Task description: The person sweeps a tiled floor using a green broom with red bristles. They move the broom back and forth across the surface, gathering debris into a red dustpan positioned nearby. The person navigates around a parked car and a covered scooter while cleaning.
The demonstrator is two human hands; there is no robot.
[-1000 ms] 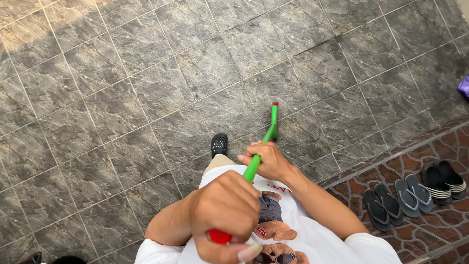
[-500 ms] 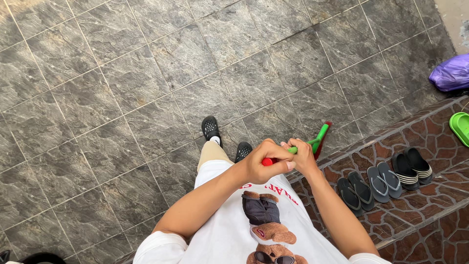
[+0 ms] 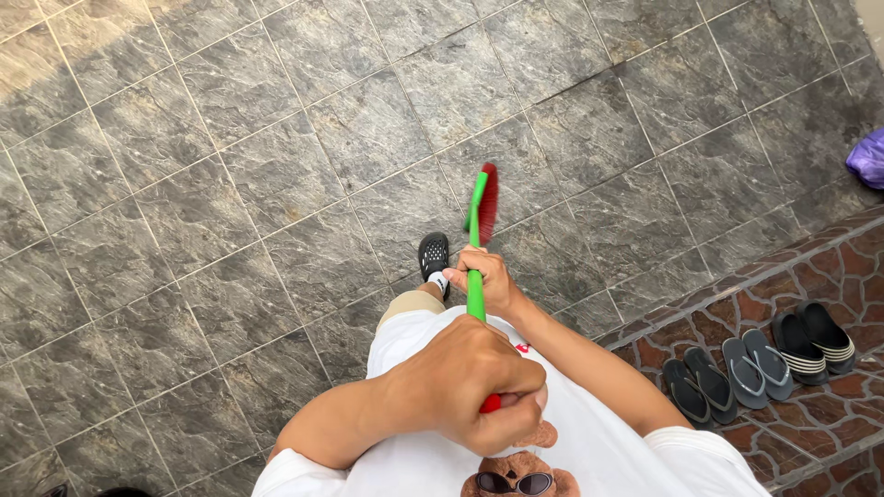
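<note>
Grey stone tiles are filling most of the view, with a brick-patterned step at the near right where dark sandals are lined up. A green-handled broom is being gripped by both hands: the left hand is clenched over the red handle end close to the chest, while the right hand is wrapped around the shaft farther down. Its red bristles are being held out ahead, by a black shoe. Judging by this, a sweeping stroke is being made; a steady pull across the tiles is probably being called for next.
</note>
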